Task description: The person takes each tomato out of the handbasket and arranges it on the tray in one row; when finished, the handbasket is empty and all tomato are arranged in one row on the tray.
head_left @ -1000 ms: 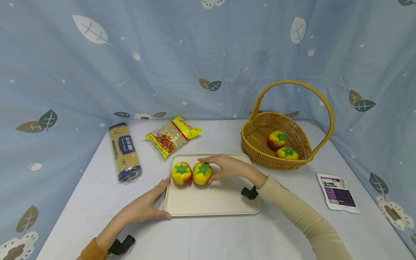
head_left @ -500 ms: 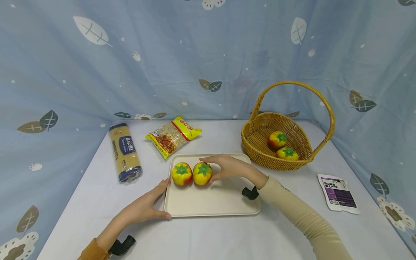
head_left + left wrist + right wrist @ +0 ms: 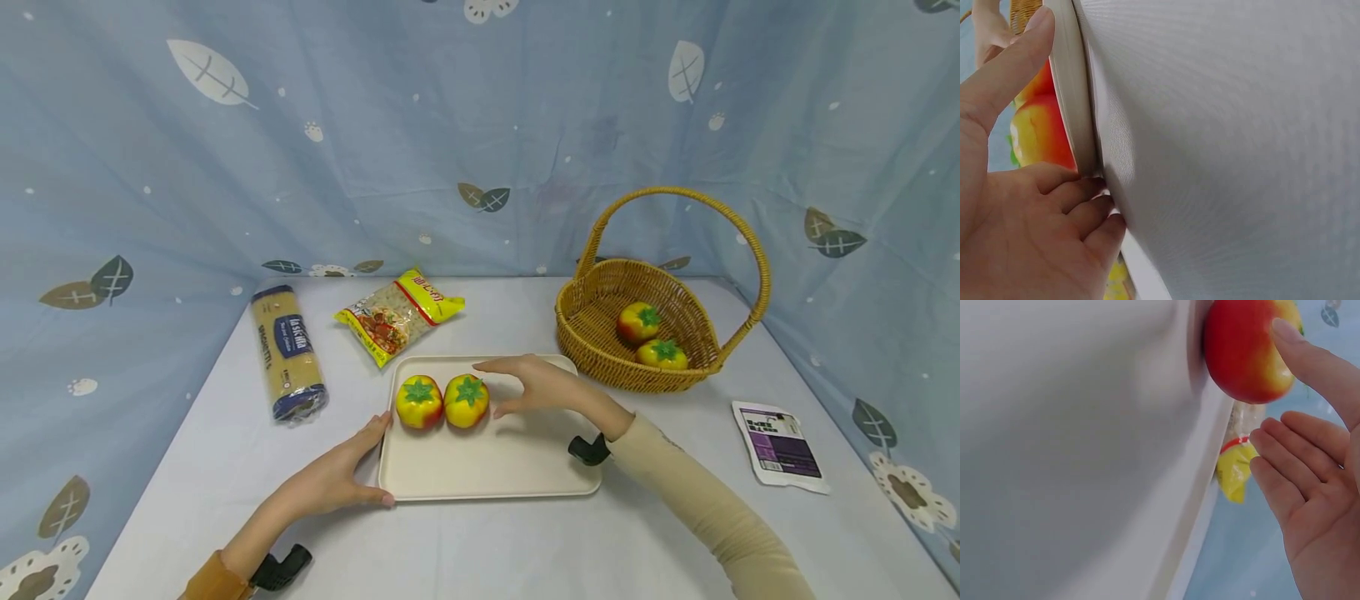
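Observation:
Two yellow-and-red persimmons with green star-shaped tops sit side by side on a cream tray [image 3: 487, 475]: the left persimmon [image 3: 419, 402] and the right persimmon [image 3: 467, 401]. My right hand [image 3: 551, 390] hovers over the tray, thumb and fingers spread, just right of the right persimmon. In the right wrist view a gap shows between that hand's fingers and the persimmon [image 3: 1247, 350]. My left hand [image 3: 330, 475] spans the tray's near left corner, its fingers at the left rim and its thumb at the front rim. The left wrist view shows those fingertips [image 3: 1104, 206] touching the tray edge.
A wicker basket [image 3: 600, 367] with a tall handle stands at the back right, holding two more persimmons [image 3: 639, 322]. A spaghetti pack [image 3: 288, 350] lies at left, a yellow food bag [image 3: 397, 315] behind the tray. A white-and-purple packet [image 3: 780, 446] lies at right.
My right hand has let go of the right persimmon and drawn slightly to the right, off it. The left hand and the tray stay where they were.

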The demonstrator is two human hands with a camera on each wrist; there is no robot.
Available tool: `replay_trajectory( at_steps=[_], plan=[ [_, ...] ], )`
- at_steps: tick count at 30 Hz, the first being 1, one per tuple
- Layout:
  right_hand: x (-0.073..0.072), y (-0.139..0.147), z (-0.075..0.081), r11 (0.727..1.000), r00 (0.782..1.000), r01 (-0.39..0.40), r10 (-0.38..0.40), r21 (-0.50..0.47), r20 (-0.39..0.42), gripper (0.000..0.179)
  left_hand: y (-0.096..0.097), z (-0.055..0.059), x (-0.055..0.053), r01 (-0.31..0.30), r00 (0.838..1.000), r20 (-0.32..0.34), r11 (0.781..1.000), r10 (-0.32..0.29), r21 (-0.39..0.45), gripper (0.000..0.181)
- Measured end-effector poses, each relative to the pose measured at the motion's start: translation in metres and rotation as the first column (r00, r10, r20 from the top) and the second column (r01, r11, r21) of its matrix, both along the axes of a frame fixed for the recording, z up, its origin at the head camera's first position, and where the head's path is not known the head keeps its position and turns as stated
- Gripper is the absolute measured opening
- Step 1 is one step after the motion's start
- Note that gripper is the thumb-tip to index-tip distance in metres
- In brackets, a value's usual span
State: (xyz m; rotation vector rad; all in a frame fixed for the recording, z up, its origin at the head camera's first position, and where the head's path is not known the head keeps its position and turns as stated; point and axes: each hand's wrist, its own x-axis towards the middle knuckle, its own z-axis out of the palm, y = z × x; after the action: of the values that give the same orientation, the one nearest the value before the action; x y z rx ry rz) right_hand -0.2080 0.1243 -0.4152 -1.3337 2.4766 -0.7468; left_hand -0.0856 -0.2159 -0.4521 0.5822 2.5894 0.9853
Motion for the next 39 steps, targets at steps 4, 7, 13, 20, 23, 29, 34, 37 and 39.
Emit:
replay_trajectory(
  at_steps=[4, 7, 13, 20, 23, 29, 34, 37, 39],
  plan=[
    [0.002, 0.006, 0.003, 1.000, 1.000, 0.021, -0.021, -0.013, -0.011, 0.073, 0.000, 0.000, 0.000, -0.003, 1.000, 0.003, 1.000, 0.003, 0.001, 0.118],
    [0.003, 0.009, 0.005, 0.999, 0.999, 0.030, -0.030, -0.022, -0.013, 0.073, 0.000, 0.000, 0.001, -0.004, 1.000, 0.006, 1.000, 0.004, 0.002, 0.118],
    [0.006, 0.016, 0.009, 0.998, 0.999, 0.049, -0.050, -0.037, -0.016, 0.071, 0.001, 0.000, 0.001, -0.008, 1.000, 0.016, 1.000, 0.008, 0.003, 0.118],
    [0.008, 0.026, 0.011, 0.996, 0.998, 0.059, -0.060, -0.063, -0.021, 0.069, 0.001, -0.001, 0.001, -0.012, 1.000, 0.023, 1.000, 0.012, 0.002, 0.118],
    [0.009, 0.031, 0.011, 0.996, 0.998, 0.057, -0.060, -0.075, -0.031, 0.069, 0.001, -0.001, 0.000, -0.012, 1.000, 0.018, 1.000, 0.012, -0.001, 0.118],
    [0.011, 0.039, 0.011, 0.994, 0.995, 0.067, -0.074, -0.089, -0.072, 0.069, 0.000, -0.003, 0.000, -0.019, 1.000, 0.019, 1.000, 0.019, -0.010, 0.119],
    [0.014, 0.046, 0.013, 0.992, 0.993, 0.072, -0.081, -0.106, -0.085, 0.067, 0.000, -0.003, 0.000, -0.011, 1.000, 0.011, 1.000, 0.011, 0.002, 0.119],
    [0.016, 0.050, 0.015, 0.991, 0.993, 0.083, -0.092, -0.110, -0.081, 0.066, 0.001, -0.002, 0.000, -0.016, 1.000, 0.016, 1.000, 0.016, -0.003, 0.119],
    [0.017, 0.054, 0.017, 0.989, 0.991, 0.103, -0.111, -0.107, -0.071, 0.065, 0.001, -0.001, 0.000, -0.017, 1.000, 0.021, 1.000, 0.017, -0.004, 0.119]
  ],
)
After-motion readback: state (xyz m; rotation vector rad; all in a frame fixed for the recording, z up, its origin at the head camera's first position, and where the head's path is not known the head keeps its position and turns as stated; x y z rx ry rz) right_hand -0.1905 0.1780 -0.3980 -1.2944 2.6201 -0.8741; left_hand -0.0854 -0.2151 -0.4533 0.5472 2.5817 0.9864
